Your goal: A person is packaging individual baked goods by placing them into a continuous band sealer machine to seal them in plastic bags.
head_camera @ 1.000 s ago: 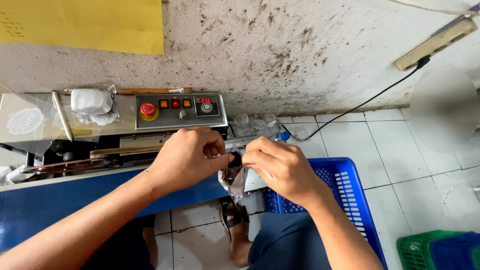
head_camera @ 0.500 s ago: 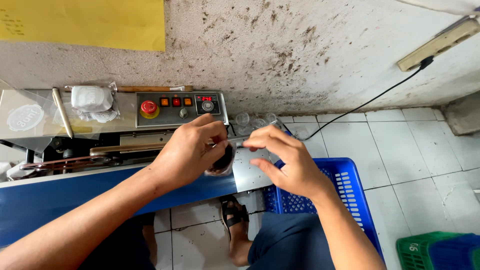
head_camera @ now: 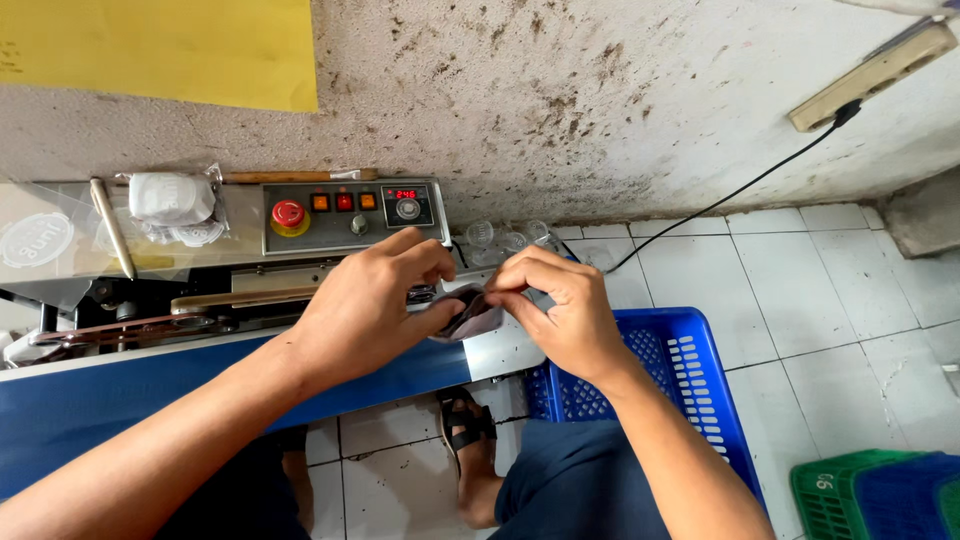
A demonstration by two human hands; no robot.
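My left hand (head_camera: 372, 305) and my right hand (head_camera: 560, 312) both pinch a small clear plastic pouch (head_camera: 470, 312) with dark contents. They hold it at the right end of a band sealing machine (head_camera: 250, 262), just above the blue conveyor belt (head_camera: 150, 395). The machine's grey control panel (head_camera: 350, 212) carries a red round button, orange switches and a small red display. Most of the pouch is hidden by my fingers.
A blue plastic crate (head_camera: 690, 385) stands on the white tiled floor under my right forearm. A green crate (head_camera: 870, 495) sits at the bottom right. Clear bags (head_camera: 170, 205) lie on the machine top. A black cable (head_camera: 740, 185) runs to a wall socket strip (head_camera: 870, 72).
Both hands and the pouch have shifted slightly right and up along the machine's end, and the fingers have re-gripped the pouch's top edge.
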